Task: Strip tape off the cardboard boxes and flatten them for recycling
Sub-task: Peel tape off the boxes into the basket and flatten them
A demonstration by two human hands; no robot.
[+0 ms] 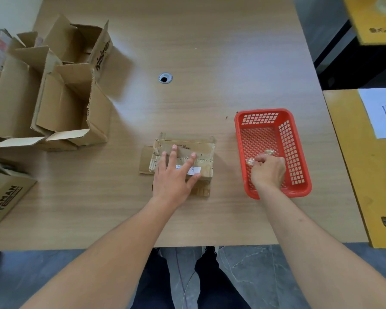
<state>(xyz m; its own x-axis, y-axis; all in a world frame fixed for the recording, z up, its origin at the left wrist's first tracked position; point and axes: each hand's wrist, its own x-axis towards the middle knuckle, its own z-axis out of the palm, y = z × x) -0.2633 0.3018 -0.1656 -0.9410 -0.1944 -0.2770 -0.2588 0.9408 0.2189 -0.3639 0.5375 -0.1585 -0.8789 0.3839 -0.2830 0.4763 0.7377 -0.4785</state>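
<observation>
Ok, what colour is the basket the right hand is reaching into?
Red-orange, with a perforated grid pattern: the basket shows clearly in the head view, with the right hand inside it.

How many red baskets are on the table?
1. The red basket sits on the wooden table, right of the flattened cardboard box. The right hand reaches into it, holding crumpled tape. None seems hidden.

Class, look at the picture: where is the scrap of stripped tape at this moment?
In the head view the tape scrap is at right, pinched in the right hand inside the red basket, just right of the small box.
</observation>
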